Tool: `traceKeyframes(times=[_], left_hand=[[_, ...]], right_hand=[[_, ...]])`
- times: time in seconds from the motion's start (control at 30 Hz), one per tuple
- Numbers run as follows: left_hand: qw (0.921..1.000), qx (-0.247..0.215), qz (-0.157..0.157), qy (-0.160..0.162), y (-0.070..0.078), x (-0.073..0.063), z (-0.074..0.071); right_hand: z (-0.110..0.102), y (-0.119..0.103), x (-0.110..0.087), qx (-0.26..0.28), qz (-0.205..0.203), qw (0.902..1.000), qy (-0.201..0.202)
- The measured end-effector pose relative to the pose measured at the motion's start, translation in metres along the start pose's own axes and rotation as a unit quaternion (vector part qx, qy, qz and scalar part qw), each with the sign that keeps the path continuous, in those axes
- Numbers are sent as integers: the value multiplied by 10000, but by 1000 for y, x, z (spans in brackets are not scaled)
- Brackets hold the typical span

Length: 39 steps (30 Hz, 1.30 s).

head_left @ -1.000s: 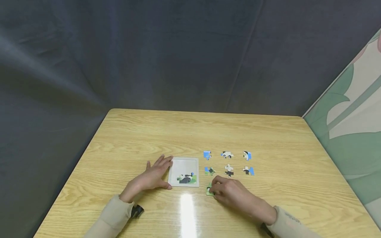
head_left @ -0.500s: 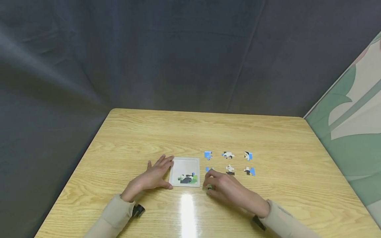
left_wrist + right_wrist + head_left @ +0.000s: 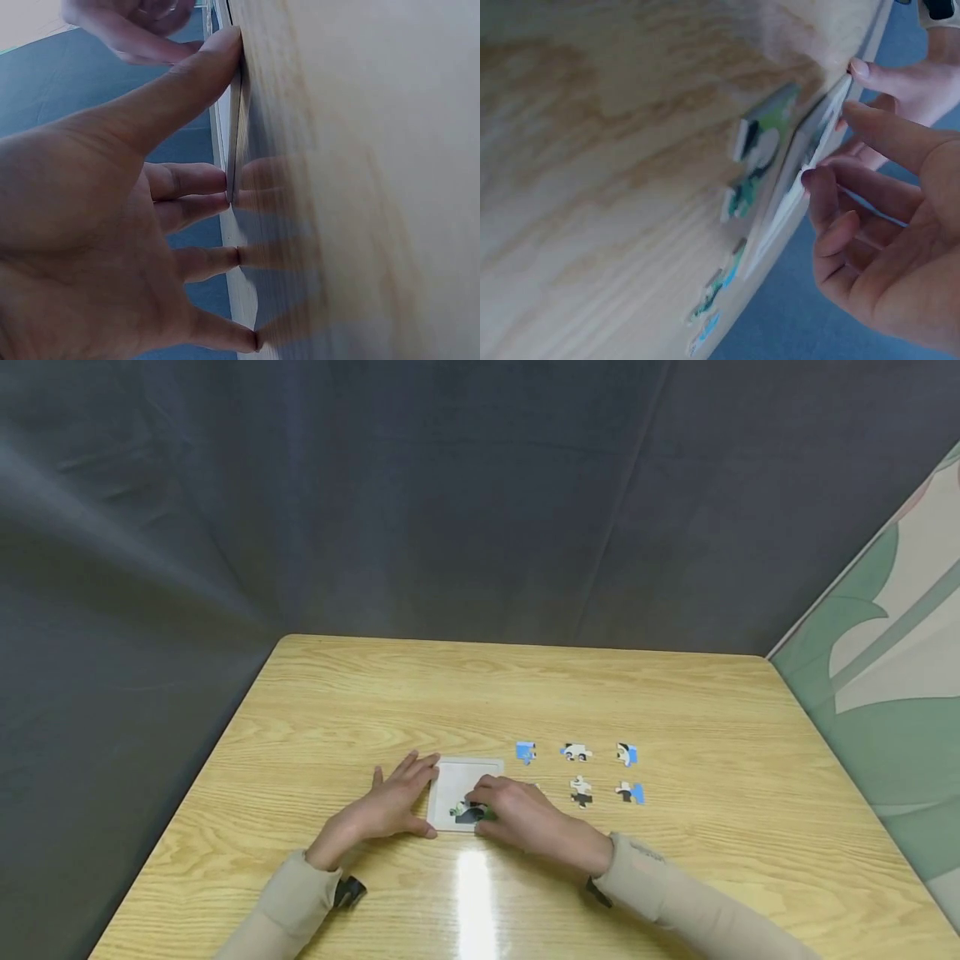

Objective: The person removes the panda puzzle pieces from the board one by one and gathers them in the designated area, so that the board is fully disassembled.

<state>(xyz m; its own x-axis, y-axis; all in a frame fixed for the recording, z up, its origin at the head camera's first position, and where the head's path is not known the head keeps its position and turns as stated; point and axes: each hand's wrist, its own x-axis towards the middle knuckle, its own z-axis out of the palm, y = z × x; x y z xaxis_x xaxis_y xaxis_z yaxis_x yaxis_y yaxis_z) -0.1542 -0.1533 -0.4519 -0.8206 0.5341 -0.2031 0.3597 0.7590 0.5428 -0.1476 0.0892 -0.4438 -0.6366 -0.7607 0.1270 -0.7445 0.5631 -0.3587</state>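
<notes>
My left hand [image 3: 390, 806] rests with spread fingers along the left side of a shallow white puzzle tray [image 3: 467, 762]. Its thumb touches the near-left corner and the fingertips meet the far-left edge and the table. Inside the tray, a dark and green panda part of the puzzle [image 3: 468, 815] lies near the bottom. Over the tray's right side is my right hand [image 3: 525, 820], thumb and index finger apart at the tray, the other fingers curled. In the right wrist view a green jigsaw piece [image 3: 769, 135] lies beside the tray; the right hand hides it in the head view.
To the right of the tray lie loose jigsaw pieces in two rows: a blue piece [image 3: 526, 752], a panda-face piece [image 3: 576, 751] and several others. The wooden table [image 3: 375, 685] ends at a dark curtain [image 3: 450, 510]. A leaf-patterned panel [image 3: 892, 668] stands at the right.
My right hand held the green piece beside the tray, shifted it slightly, let it go and moved left over the tray. The left hand has stayed at the tray's left side.
</notes>
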Motion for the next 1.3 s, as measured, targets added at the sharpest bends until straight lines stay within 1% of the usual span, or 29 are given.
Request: traceKeyframes(times=[0.1, 0.23, 0.37, 0.57, 0.9, 1.13, 1.3], left_hand=[[10000, -5, 11, 3, -1, 0, 0], [10000, 16, -8, 6, -2, 0, 1], [10000, 7, -12, -7, -2, 0, 1], [10000, 48, 62, -2, -3, 0, 2], [9999, 55, 73, 61, -3, 1, 2], [10000, 7, 81, 17, -4, 1, 2], [10000, 25, 83, 45, -5, 2, 3]], right_hand=[[6, 0, 1, 32, 126, 9999, -83], [10, 0, 2, 177, 207, 9996, -77], [11, -1, 4, 392, 347, 9985, -174], [10, 0, 6, 642, 532, 9960, -319], [11, 0, 6, 542, 308, 9980, -100], [7, 2, 6, 893, 304, 9954, -177], [4, 3, 8, 958, 275, 9948, -211]])
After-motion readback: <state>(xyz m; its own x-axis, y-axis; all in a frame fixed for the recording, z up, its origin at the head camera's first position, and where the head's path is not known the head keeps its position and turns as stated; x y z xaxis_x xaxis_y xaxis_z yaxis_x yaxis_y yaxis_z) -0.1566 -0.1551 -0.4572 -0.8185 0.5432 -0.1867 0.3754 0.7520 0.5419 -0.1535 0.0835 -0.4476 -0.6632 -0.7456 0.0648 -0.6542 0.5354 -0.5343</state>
